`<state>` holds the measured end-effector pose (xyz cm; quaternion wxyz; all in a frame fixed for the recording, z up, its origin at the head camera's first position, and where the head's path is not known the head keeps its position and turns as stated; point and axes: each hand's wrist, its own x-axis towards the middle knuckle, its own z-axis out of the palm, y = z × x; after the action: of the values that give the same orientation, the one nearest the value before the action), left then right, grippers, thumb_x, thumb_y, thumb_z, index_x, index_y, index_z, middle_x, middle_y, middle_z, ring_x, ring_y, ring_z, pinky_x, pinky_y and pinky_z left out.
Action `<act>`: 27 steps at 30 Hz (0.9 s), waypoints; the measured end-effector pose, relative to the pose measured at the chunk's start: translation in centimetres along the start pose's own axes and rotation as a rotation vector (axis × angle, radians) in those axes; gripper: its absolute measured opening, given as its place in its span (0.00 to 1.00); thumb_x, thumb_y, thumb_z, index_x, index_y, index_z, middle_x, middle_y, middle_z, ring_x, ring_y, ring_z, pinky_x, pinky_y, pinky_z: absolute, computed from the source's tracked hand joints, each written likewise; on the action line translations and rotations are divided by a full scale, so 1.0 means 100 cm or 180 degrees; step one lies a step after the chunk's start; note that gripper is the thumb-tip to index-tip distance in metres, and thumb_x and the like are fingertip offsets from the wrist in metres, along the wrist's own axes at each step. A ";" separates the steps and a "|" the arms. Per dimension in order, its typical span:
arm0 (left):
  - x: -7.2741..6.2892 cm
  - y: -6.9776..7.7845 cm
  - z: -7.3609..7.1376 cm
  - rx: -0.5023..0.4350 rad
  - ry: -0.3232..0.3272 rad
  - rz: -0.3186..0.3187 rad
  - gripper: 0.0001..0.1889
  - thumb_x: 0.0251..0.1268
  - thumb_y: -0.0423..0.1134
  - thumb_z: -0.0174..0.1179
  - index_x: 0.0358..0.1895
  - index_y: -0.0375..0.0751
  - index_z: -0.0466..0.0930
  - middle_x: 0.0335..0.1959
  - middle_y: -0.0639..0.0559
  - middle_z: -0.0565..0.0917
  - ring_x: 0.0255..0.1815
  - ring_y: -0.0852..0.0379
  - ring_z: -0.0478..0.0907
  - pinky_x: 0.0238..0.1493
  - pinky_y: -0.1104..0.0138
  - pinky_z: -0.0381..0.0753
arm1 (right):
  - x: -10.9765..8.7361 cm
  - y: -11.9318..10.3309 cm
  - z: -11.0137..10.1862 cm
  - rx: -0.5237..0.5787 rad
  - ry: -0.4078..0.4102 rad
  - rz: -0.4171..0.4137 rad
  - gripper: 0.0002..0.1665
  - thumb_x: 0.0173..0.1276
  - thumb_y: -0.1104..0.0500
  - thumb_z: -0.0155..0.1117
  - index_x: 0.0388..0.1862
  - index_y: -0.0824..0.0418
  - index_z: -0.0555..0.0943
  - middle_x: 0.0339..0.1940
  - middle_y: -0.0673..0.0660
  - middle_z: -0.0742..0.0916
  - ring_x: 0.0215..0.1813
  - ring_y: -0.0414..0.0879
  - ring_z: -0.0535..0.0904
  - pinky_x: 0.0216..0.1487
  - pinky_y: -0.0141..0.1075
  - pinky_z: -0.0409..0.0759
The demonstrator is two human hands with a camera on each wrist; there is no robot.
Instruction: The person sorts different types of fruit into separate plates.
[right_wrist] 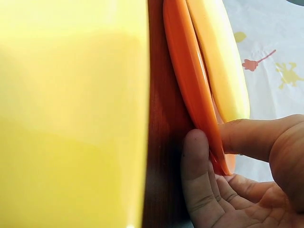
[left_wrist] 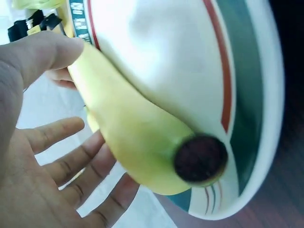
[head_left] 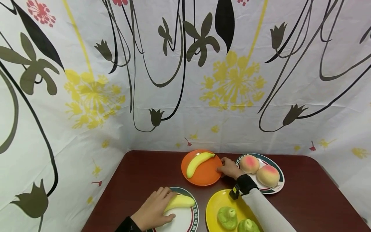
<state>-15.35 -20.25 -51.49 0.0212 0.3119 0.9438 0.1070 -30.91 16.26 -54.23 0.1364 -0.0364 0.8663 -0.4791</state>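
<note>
On a white plate with a green patterned rim lies a banana. My left hand is over its left part, fingers spread loosely; in the left wrist view the thumb overlaps the banana's edge and several fingertips are hidden behind it. The banana's dark end faces that camera. Farther back, my right hand pinches the right rim of an orange plate, its thumb inside the rim and fingers outside. A second banana rests on this plate.
A yellow plate with green pear-shaped fruits lies under my right forearm. Right of my right hand, another green-rimmed white plate holds two peaches. A patterned cloth hangs behind the dark red table.
</note>
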 end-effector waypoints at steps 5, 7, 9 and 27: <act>0.004 -0.003 0.010 -0.0130 -0.0266 -0.0121 0.34 0.69 0.56 0.71 0.72 0.45 0.74 0.60 0.50 0.77 0.56 0.54 0.74 0.52 0.60 0.80 | 0.001 0.001 0.000 -0.0035 0.0004 0.0000 0.29 0.72 0.64 0.69 0.66 0.76 0.71 0.41 0.66 0.84 0.29 0.48 0.85 0.37 0.42 0.89; 0.005 -0.004 0.014 -0.0295 -0.0405 -0.0143 0.32 0.70 0.55 0.70 0.71 0.45 0.75 0.57 0.52 0.76 0.55 0.56 0.74 0.53 0.61 0.81 | 0.001 0.002 0.000 -0.0047 0.0005 0.0007 0.29 0.72 0.64 0.69 0.66 0.76 0.71 0.41 0.66 0.84 0.30 0.48 0.85 0.37 0.42 0.89; 0.006 -0.005 0.017 -0.0455 -0.0502 -0.0175 0.29 0.71 0.54 0.69 0.69 0.46 0.76 0.55 0.56 0.73 0.53 0.59 0.71 0.51 0.65 0.79 | 0.002 0.003 0.000 -0.0057 0.0018 0.0019 0.30 0.72 0.63 0.69 0.66 0.76 0.71 0.42 0.65 0.84 0.30 0.48 0.86 0.37 0.42 0.89; 0.078 0.031 -0.053 -0.1187 0.0065 -0.0086 0.23 0.69 0.43 0.65 0.65 0.50 0.73 0.34 0.58 0.73 0.26 0.65 0.71 0.29 0.71 0.74 | 0.002 0.003 -0.001 0.0059 0.0046 -0.0016 0.28 0.71 0.65 0.69 0.65 0.76 0.72 0.41 0.66 0.85 0.29 0.49 0.85 0.36 0.41 0.88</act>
<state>-20.39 -14.14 -45.44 0.0705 0.2887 0.9119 0.2830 -31.10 16.44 -54.51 0.1293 -0.0338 0.8627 -0.4877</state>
